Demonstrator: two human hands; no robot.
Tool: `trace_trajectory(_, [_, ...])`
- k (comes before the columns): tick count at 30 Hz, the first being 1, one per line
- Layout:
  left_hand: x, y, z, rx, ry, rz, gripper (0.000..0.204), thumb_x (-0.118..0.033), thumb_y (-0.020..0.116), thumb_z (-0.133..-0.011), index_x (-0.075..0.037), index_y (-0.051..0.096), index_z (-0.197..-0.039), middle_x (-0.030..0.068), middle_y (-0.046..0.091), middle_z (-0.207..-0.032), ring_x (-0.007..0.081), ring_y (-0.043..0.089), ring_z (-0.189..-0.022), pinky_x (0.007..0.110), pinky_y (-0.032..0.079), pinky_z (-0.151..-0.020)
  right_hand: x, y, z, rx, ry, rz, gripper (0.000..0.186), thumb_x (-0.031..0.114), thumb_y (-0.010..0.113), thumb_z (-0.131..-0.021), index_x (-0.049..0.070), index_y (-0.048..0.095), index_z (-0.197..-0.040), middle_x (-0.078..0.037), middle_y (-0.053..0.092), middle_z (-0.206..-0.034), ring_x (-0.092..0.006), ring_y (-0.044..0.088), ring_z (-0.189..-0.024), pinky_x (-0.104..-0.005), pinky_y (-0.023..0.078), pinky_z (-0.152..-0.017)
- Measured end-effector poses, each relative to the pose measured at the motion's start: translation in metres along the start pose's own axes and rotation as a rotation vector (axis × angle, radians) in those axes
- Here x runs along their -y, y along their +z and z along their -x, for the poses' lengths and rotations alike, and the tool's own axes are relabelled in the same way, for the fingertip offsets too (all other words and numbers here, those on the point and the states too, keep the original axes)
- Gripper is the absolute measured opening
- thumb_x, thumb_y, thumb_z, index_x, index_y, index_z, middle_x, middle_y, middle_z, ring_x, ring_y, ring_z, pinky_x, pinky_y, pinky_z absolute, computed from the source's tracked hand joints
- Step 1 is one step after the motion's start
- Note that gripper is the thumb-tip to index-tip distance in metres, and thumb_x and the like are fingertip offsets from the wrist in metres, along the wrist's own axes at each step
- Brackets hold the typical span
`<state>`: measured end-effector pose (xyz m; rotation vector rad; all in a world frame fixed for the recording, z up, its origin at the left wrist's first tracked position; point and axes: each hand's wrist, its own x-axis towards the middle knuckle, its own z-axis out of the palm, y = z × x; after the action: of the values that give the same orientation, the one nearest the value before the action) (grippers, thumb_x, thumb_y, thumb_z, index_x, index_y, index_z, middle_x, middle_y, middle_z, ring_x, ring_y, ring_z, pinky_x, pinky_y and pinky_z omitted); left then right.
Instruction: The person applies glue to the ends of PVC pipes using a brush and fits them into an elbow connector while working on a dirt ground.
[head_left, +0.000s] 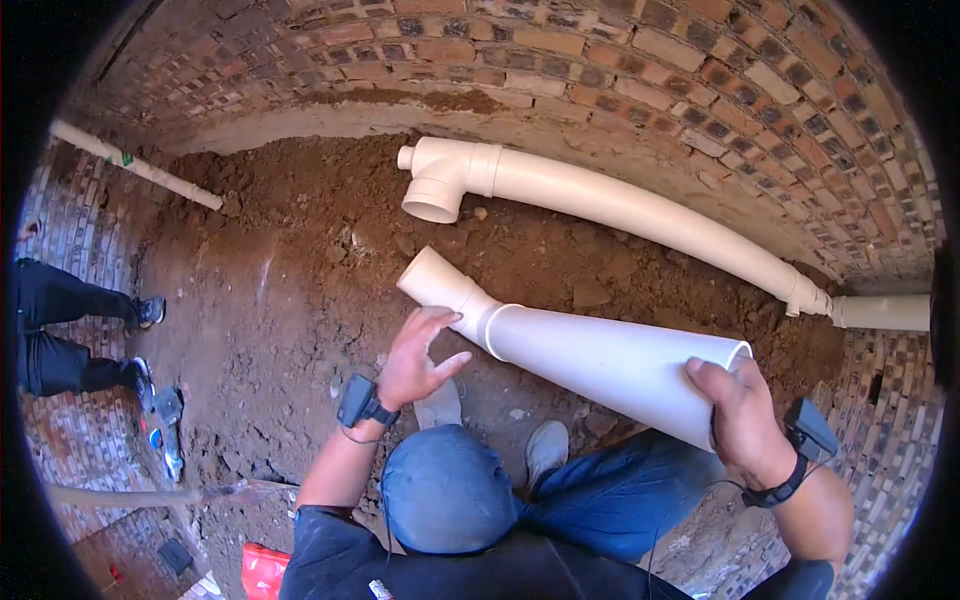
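A short white plastic pipe (610, 360) hangs at a slant in front of my knees, its wide end toward the right. A cream pipe elbow (437, 283) is fitted on its left end, with its mouth pointing up and left. My right hand (738, 405) grips the pipe's right rim, thumb on the outer wall and the other fingers mostly hidden at the open end. Beside the elbow my left hand (418, 358) is open, thumb spread away from the fingers. Its fingertips are at the elbow's lower side; whether they touch it I cannot tell.
A long cream pipe (620, 210) with a tee fitting (440, 165) lies along the brick wall (560, 45), joining another pipe (880, 312). A thin pipe (140, 168) stands in the soil at left. Another person's legs (75, 325), a power tool (168, 425) and a red bag (263, 572) are nearby.
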<state>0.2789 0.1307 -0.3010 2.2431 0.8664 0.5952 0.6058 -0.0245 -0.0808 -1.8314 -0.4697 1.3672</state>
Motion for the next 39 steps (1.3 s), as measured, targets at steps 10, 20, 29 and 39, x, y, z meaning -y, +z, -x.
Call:
trace_trajectory(10, [-0.163,-0.097,-0.101,0.196,0.796,0.191,0.063,-0.042,0.084,-0.072,-0.009,0.066,-0.121,0.0157,0.063,-0.124,0.0298,0.064,-0.097,0.04,0.052,-0.075,0.034,0.049,0.023,0.486,-0.116,0.127,0.045,0.039,0.048,-0.105,-0.002,0.064,-0.096,-0.007,0.065,-0.08,-0.0127,0.06,-0.074,-0.0304,0.051,-0.069])
trace_trajectory(20, [-0.22,-0.098,-0.045,0.119,0.982,-0.214,0.028,-0.019,0.072,-0.072,-0.017,0.066,-0.099,-0.0039,0.064,-0.094,0.0073,0.048,-0.062,0.023,0.033,-0.051,0.042,0.045,0.034,0.646,-0.539,0.421,0.021,0.014,0.053,-0.094,-0.005,0.062,-0.095,-0.018,0.061,-0.075,-0.0272,0.062,-0.072,-0.0391,0.05,-0.068])
trace_trajectory(29, [-0.2,-0.138,-0.039,0.276,0.752,-0.037,0.035,-0.029,0.086,-0.072,-0.008,0.06,-0.083,0.002,0.059,-0.078,0.0169,0.049,-0.057,0.031,0.037,-0.049,0.06,0.019,0.009,0.503,-0.854,0.848,0.061,0.041,0.075,-0.081,-0.002,0.061,-0.123,-0.014,0.061,-0.067,-0.0318,0.061,-0.057,-0.0415,0.046,-0.056])
trace_trajectory(39, [-0.159,-0.178,-0.013,-0.352,0.508,-0.176,0.032,-0.027,0.073,-0.073,-0.01,0.047,-0.067,0.001,0.051,-0.061,0.0176,0.048,-0.054,0.034,0.04,-0.056,0.091,0.135,-0.005,0.668,-0.835,0.701,0.024,0.013,0.059,-0.075,-0.009,0.068,-0.081,-0.03,0.066,-0.076,-0.0457,0.068,-0.075,-0.0488,0.056,-0.072])
